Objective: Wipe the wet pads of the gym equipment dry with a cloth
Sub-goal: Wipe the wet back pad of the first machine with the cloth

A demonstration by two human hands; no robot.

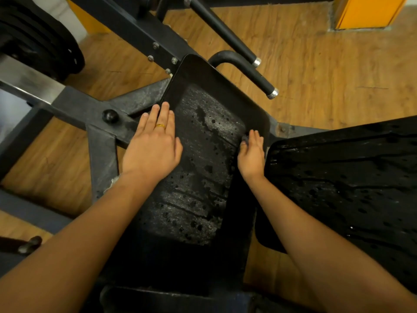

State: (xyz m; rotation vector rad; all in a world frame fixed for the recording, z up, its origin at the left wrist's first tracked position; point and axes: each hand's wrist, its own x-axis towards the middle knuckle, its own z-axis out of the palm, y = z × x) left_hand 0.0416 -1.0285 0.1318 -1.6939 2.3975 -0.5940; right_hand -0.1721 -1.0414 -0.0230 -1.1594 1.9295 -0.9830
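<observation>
The wet pad [203,159] lies in the middle of the view, running away from the person, its black surface dotted with drops and smeared patches. The left hand [153,145] rests flat on its left edge, fingers straight and released, a gold ring [160,126] on 1 finger. The right hand [251,154] lies on the right edge, fingers mostly extended over a small dark wad [245,138]; whether they grip it cannot be told. Just right sits a 2nd pad [343,181], also beaded with water. Beyond are 2 black handles [252,73], the dark metal frame [94,109], weight plates [38,39] and a wooden floor [338,71].
</observation>
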